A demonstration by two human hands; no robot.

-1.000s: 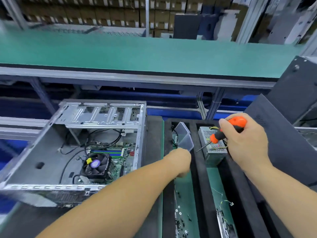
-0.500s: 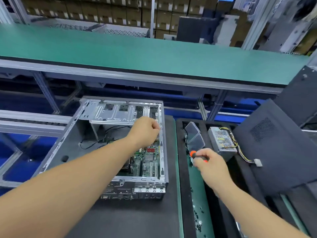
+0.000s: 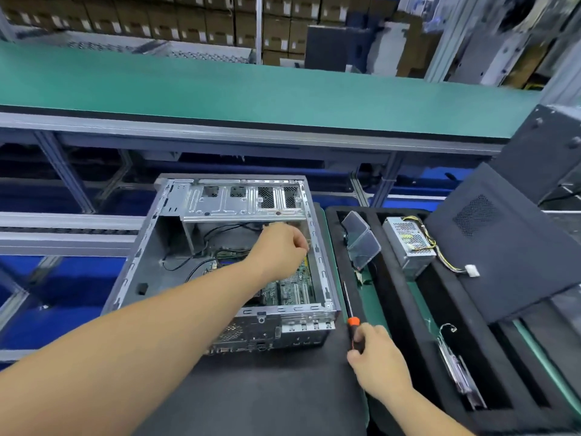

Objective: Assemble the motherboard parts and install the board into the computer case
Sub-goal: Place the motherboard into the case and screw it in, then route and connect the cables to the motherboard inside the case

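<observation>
The computer case lies open on the counter, the motherboard seated at its near right. The left hand is curled over the board; whether anything is pinched cannot be told. The screwdriver, gripped by the right hand, lies just right of the case, shaft pointing far.

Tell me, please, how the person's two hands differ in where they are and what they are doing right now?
The left hand reaches into the open case, above the motherboard; the right hand is outside, near the case's front right corner. The right hand grips a screwdriver by its handle; the left hand's fingers are curled, and whether they pinch anything is too small to tell. Both are bare.
</observation>
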